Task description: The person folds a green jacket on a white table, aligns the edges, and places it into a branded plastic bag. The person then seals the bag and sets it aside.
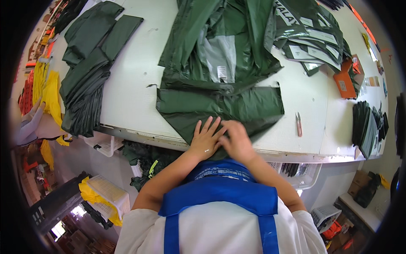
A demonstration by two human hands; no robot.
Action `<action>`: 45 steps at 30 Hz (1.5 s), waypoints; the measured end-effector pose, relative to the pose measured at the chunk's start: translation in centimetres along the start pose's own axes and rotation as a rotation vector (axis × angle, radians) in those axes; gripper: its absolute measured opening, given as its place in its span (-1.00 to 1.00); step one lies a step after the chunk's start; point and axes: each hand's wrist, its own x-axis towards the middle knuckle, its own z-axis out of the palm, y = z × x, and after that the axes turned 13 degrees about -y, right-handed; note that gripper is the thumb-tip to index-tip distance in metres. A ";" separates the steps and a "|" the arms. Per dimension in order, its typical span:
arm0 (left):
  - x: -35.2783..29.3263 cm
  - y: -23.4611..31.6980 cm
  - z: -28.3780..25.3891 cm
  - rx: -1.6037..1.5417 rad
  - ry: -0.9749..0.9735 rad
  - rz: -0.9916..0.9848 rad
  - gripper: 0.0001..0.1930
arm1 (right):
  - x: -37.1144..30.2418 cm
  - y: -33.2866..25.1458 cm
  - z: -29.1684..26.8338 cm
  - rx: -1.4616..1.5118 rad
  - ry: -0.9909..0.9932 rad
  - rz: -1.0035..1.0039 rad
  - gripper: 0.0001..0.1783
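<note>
A dark green waterproof jacket lies spread on the white table in front of me, its hood end folded to a point at the near edge. My left hand rests flat on that near part, fingers stretched out and pointing away. Close beside it, my right hand is over the same fabric, blurred by motion, with its fingers bent; whether it pinches the cloth is not clear. A grey lining panel with a white label shows in the jacket's opening.
Folded green garments are piled on the left. To the right lie small snips, printed plastic packages, an orange box and a dark green stack. At the far left another person's hand is near yellow fabric.
</note>
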 end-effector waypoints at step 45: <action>10.4 -6.5 -3.0 -0.500 -0.174 0.121 -0.21 | 3.5 0.7 -4.3 -0.244 -0.133 0.018 -0.17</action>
